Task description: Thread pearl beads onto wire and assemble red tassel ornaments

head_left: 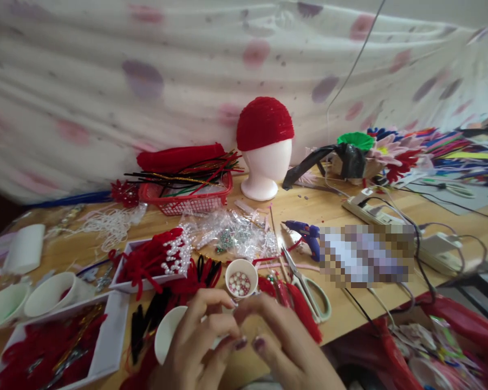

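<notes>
A head-worn camera looks forward and down at both nearby hands (205, 338) (292, 344)

Showing smooth, grained wood across the table (319, 208), fuzzy ridged pile over the cap (265, 124), smooth matt foam-like white on the head (267, 165), plastic on the basket (190, 204). Gleaming pearly on the beads (239, 284), crinkling glossy on the plastic bags (244, 235), shining metallic along the scissors (299, 275).
</notes>
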Demonstrator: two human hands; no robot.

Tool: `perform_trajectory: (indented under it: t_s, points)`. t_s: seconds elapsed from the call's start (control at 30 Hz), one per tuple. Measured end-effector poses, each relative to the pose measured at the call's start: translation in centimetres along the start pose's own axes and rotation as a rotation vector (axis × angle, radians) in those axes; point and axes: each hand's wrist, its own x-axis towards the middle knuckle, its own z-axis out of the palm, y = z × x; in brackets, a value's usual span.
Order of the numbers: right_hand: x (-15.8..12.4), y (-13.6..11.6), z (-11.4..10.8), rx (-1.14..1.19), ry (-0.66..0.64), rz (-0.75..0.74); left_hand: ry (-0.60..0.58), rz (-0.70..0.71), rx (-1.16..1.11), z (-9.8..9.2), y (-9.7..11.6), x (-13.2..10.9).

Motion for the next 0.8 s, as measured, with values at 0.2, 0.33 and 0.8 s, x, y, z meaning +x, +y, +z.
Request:
perform_trajectory:
  t_s: [0.2, 0.33, 0.8]
  points:
    - [1.4, 0.0, 2.5, 0.059, -0.124, -0.113, 0.01, 0.057, 0.08, -0.7, -0.7, -1.1]
    - [1.0, 1.1, 2.3, 0.038, -0.133, -0.167, 0.084, 0.115, 0.038, -2.9, -1.9, -1.2]
    - [0.2, 2.8, 1.3, 0.166, 0.411, 0.019, -0.33, -0.031, 0.495, -6.8, -1.5, 0.4]
